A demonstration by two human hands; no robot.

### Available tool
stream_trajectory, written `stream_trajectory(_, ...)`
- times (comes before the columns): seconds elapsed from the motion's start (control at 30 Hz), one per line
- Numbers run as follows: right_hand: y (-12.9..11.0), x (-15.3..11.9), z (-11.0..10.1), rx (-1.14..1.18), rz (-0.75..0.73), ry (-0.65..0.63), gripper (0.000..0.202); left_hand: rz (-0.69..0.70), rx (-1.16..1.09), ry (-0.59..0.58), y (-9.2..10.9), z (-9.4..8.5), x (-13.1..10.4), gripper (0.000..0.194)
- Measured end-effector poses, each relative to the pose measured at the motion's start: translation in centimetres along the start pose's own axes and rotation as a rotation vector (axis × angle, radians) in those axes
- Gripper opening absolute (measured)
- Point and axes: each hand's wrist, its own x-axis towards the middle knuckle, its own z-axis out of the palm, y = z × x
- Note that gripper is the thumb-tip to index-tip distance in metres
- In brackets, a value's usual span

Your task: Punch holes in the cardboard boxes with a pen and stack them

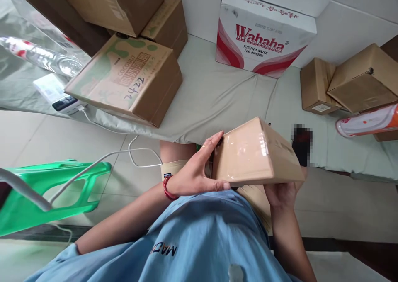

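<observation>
A small brown cardboard box [245,153], with shiny clear tape over its side, is held tilted above my lap. My left hand [199,170] grips its left end, with the thumb along the lower edge and the fingers at the upper corner. Beneath the right end of the box, my right hand [284,193] supports it from below. Most of the right fingers are hidden by the box. A red braided bracelet [168,187] circles my left wrist.
A coconut carton [124,79] and a Wahaha water carton [264,37] stand on the cloth-covered surface [217,91]. More boxes [370,81] sit at right. Plastic bottles [46,56] and a white power bank [57,93] lie at left, near a green stool [83,190] and white cable [93,159].
</observation>
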Motion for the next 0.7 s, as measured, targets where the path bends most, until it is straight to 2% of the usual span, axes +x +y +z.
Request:
stream_trajectory(0.13, 0.1, -0.2, -1.6, 0.023, 0.020, 0.054, 0.059, -0.188, -0.119, -0.042, -1.2, -1.2, -0.7, 0.132)
stream_trajectory(0.23, -0.7, -0.5, -1.6, -0.002, -0.043, 0.054, 0.057, -0.264, -0.199, -0.064, -1.7, -1.6, -1.1, 0.131)
stream_trajectory(0.33, -1.8, -1.1, -1.5, -0.031, -0.134, -0.006, 0.054, -0.261, -0.339, -0.115, -1.9, -1.5, -1.1, 0.121)
stream_trajectory(0.47, -3.3, -2.1, -1.6, -0.112, -0.234, -0.088, 0.047, -0.253, -0.757, -0.201, -2.8, -1.5, -1.3, 0.097)
stream_trajectory(0.53, -4.3, -2.6, -1.3, -0.264, -0.345, -0.122, 0.045, -0.350, -0.933, -0.173, -4.0, -1.8, -1.8, 0.087)
stream_trajectory(0.57, -4.9, -2.8, -0.9, -0.378, -0.410, -0.143, 0.044, -0.416, -0.987, -0.147, -4.7, -1.9, -2.0, 0.089)
stream_trajectory(0.63, -6.2, -3.2, 0.4, -0.624, -0.528, -0.194, 0.043, -0.539, -1.061, -0.081, -6.3, -2.0, -2.5, 0.092)
stream_trajectory(0.7, -7.3, -3.6, 1.9, -0.801, -0.608, -0.250, 0.046, -0.599, -1.145, 0.011, -7.8, -1.8, -2.9, 0.082)
